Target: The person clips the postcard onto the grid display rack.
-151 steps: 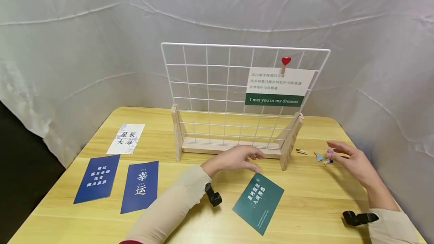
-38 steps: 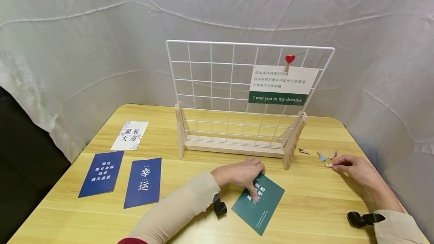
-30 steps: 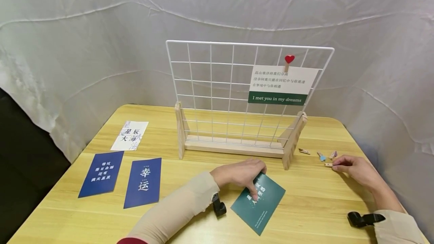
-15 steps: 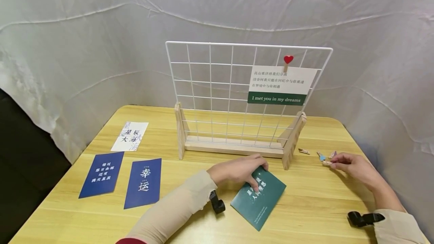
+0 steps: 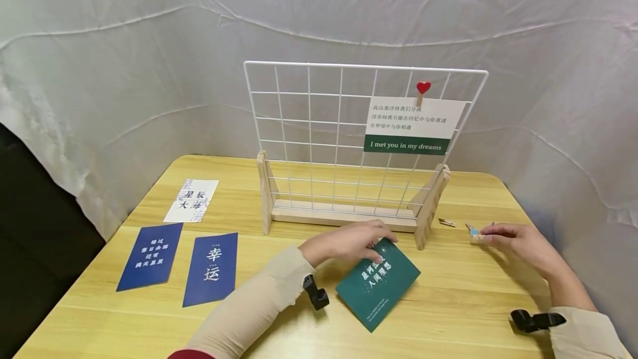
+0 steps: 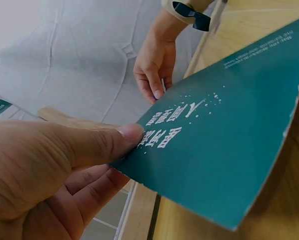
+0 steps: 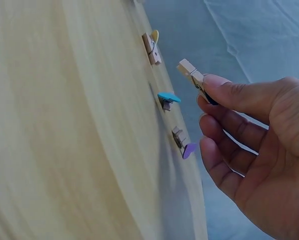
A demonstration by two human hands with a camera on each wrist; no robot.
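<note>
My left hand [image 5: 351, 244] pinches a corner of a dark green postcard [image 5: 381, 287] with white lettering. In the left wrist view, the thumb lies on the printed face of the card [image 6: 214, 130] and the fingers are beneath it; the card is raised at a tilt. At the right, my right hand [image 5: 523, 245] pinches a small wooden clothespin [image 7: 192, 72] between thumb and index finger, its dark heart mostly hidden. Near it on the table are clothespins with a turquoise heart [image 7: 168, 97], a purple heart [image 7: 188, 150] and a yellow one [image 7: 152, 48].
Behind the hands, a white wire grid stands in a wooden base [image 5: 344, 216]. A red-heart clothespin [image 5: 423, 88] holds a white and green card [image 5: 408, 121] on it. At the left lie a white card [image 5: 191, 201] and two blue cards, one [image 5: 149, 259] beside the other [image 5: 210, 270].
My left hand has taken the green postcard by its corner and lifted and turned it slightly. My right hand has picked a clothespin from the group and raised it a little.
</note>
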